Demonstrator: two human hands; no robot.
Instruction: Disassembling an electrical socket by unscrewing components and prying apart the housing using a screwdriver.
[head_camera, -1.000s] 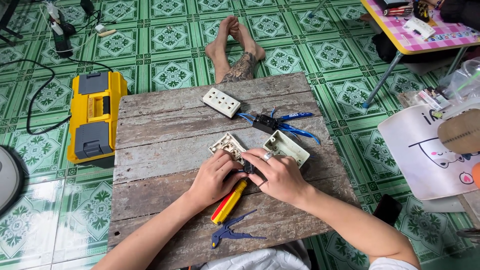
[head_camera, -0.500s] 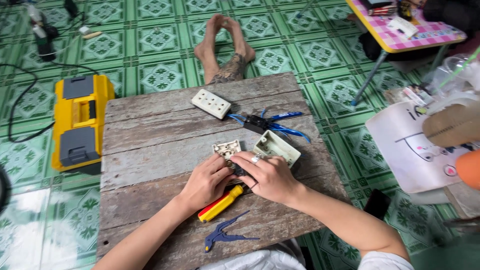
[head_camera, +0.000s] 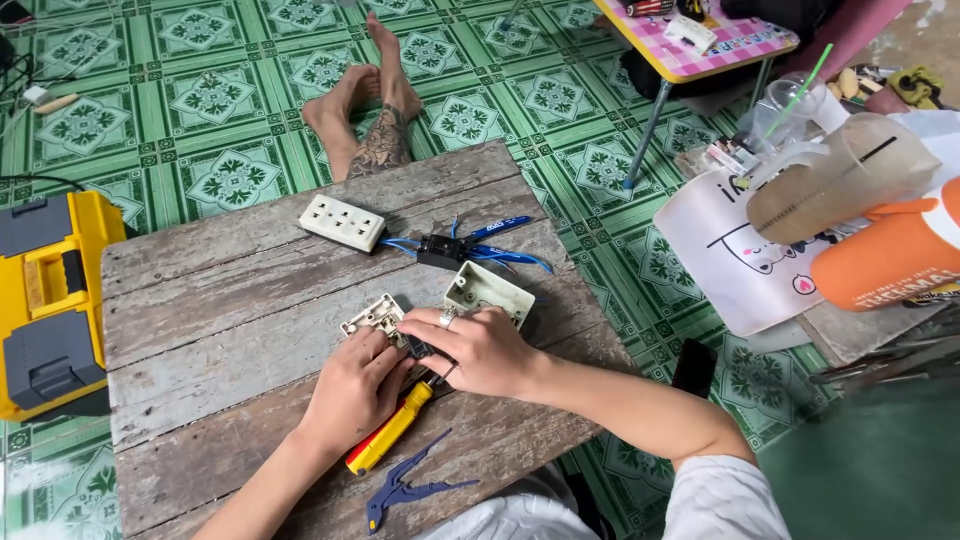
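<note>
Your left hand grips the yellow screwdriver while your right hand pinches the socket plate mid-worktop, beside the box, so you seem mid-screwing; next, I judge, steady the tip squarely.

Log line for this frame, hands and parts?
left hand: on socket plate | right hand: pinching small black part | screwdriver: under hands
</note>
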